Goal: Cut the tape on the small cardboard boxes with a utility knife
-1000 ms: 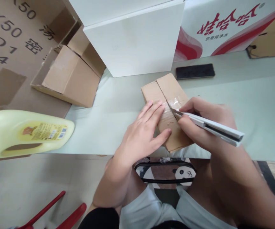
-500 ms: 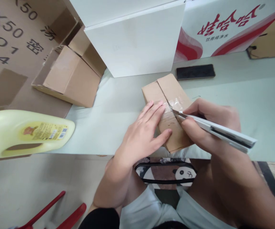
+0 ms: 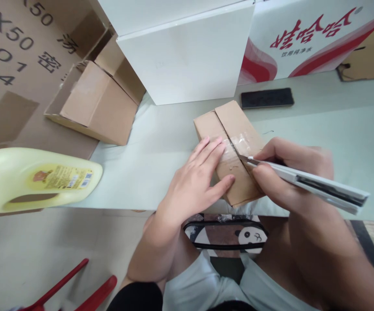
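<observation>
A small brown cardboard box [image 3: 237, 114] lies at a slant near the table's front edge. Clear packing tape [image 3: 242, 140] crosses the seam between its top flaps. My left hand [image 3: 200, 172] rests flat on the box's left side, fingers stretched and thumb apart. In my right hand [image 3: 284, 168], fingers closed around it, is a white utility knife [image 3: 319, 185]. Its blade is out, and the tip touches the seam just below the tape's middle. The far end of the knife points to the lower right.
Behind the box stand a white box [image 3: 187, 60] and a red-and-white carton [image 3: 303, 47]. A phone [image 3: 267, 98] lies at the back right. To the left are a yellow bottle [image 3: 38, 179] and an opened cardboard box [image 3: 99, 103]. Red-handled objects [image 3: 96, 293] show at lower left.
My right hand and the knife have moved slightly right and toward me, the blade tip sliding down along the seam. My left hand has stayed in place on the box.
</observation>
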The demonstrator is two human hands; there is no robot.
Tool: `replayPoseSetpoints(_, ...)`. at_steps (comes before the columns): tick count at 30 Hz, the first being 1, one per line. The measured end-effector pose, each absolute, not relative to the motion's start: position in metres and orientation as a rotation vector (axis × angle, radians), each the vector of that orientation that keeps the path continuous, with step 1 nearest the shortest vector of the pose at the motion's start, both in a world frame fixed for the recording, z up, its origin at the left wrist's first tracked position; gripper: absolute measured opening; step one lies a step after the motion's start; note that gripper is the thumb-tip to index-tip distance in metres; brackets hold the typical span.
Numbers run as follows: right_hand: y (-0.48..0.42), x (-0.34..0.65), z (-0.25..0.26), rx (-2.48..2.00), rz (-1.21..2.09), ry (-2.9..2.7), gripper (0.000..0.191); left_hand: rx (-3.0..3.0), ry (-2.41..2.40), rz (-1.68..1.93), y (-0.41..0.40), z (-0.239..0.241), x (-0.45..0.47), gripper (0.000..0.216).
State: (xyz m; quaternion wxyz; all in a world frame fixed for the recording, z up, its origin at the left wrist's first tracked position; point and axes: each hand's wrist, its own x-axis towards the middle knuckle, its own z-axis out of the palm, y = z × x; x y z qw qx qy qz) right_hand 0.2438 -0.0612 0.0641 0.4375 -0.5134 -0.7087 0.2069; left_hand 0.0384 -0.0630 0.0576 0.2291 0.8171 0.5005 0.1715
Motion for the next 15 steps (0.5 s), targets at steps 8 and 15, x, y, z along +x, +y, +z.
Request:
replayPoseSetpoints(8,-0.066,0.245,0.069,-1.268,0.555,-1.717,0.009,2.278,1.368,0.469,-0.064,0.057,0.037,0.063)
replayPoseSetpoints(15,-0.093,0.241,0.099,-1.463,0.54,-1.476,0.008,2.261,1.366,0.543,-0.062,0.052,0.037,0.062)
